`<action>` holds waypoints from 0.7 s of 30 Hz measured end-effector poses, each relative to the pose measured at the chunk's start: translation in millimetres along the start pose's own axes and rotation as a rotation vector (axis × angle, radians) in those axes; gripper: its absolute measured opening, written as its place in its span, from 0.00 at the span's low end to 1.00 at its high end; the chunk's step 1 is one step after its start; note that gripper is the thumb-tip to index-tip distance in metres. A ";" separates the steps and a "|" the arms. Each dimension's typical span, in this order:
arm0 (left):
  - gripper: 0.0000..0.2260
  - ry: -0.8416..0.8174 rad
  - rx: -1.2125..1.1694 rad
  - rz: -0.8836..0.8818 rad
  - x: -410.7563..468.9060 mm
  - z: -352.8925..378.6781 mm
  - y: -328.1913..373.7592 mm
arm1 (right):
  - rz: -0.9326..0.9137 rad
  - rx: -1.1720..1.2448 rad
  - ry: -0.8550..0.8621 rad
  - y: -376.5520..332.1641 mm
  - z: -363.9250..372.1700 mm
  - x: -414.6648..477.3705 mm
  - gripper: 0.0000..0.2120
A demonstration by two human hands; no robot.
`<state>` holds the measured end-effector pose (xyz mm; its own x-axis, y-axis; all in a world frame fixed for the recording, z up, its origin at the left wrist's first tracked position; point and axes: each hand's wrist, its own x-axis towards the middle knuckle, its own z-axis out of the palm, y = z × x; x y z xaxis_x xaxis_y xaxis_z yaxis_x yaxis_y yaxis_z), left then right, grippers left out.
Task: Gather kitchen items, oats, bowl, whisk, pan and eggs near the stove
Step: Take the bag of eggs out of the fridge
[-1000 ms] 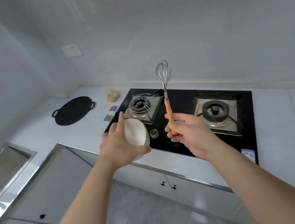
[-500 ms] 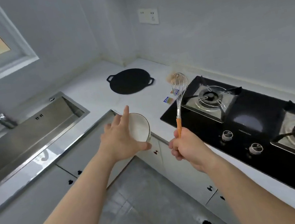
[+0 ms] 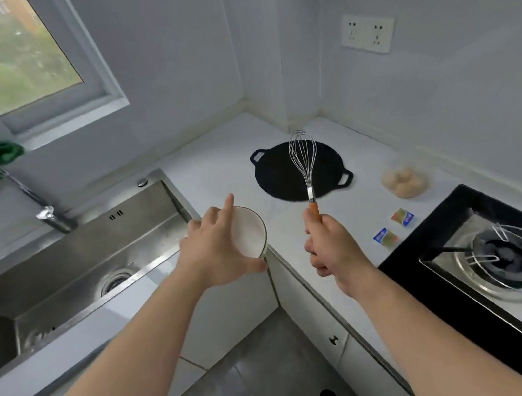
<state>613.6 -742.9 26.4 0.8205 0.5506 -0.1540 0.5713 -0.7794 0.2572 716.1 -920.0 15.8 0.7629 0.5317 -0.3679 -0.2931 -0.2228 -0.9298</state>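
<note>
While both hands hover mid-frame above the counter's corner, the bare counter (image 3: 354, 206) beside the stove (image 3: 504, 254) lies up and right of them, nearer the right hand (image 3: 330, 248). Its fingers curl tight round the orange handle of the whisk (image 3: 305, 162), long axis upright, wire head showing against the black pan (image 3: 283, 176). The left hand (image 3: 216, 250) holds the white bowl (image 3: 250, 232) tilted on edge, thumb beneath, forefinger straight. Eggs (image 3: 405, 182) and two small packets (image 3: 385, 237) sit centre right.
</note>
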 end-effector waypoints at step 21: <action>0.60 -0.167 0.166 0.165 323.7 16.2 -107.8 | 0.156 -0.236 0.173 -60.1 80.0 258.8 0.20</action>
<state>817.9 -485.5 -66.6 0.8871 0.3657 -0.2816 0.4138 -0.9004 0.1341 885.0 -703.7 -24.7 0.8119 0.3342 -0.4788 -0.2876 -0.4848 -0.8260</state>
